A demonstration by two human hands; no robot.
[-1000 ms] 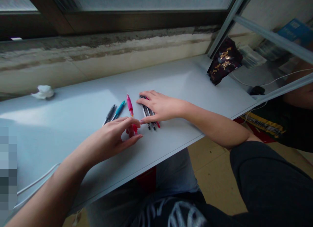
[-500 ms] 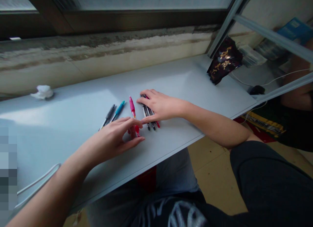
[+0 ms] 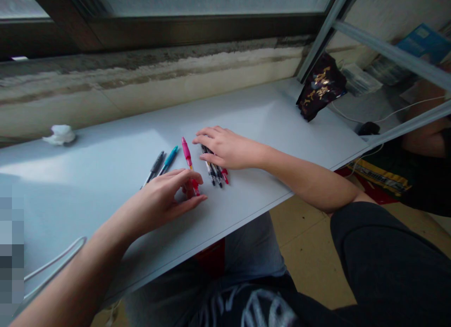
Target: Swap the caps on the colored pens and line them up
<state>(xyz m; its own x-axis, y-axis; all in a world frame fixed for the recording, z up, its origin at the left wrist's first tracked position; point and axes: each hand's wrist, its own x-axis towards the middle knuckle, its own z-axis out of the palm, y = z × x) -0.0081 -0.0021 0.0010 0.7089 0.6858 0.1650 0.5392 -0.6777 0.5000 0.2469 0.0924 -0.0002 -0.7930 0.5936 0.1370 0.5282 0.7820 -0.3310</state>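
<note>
- Your left hand (image 3: 158, 195) curls over the pink pen (image 3: 186, 151); whether it grips, I cannot tell.
- Your right hand (image 3: 229, 148) lies open beside the pen bunch (image 3: 214, 173) on the bench (image 3: 268, 115).

Black printed top (image 3: 268, 313), pale blue jeans (image 3: 253, 245), bare forearms (image 3: 310, 183)
</note>
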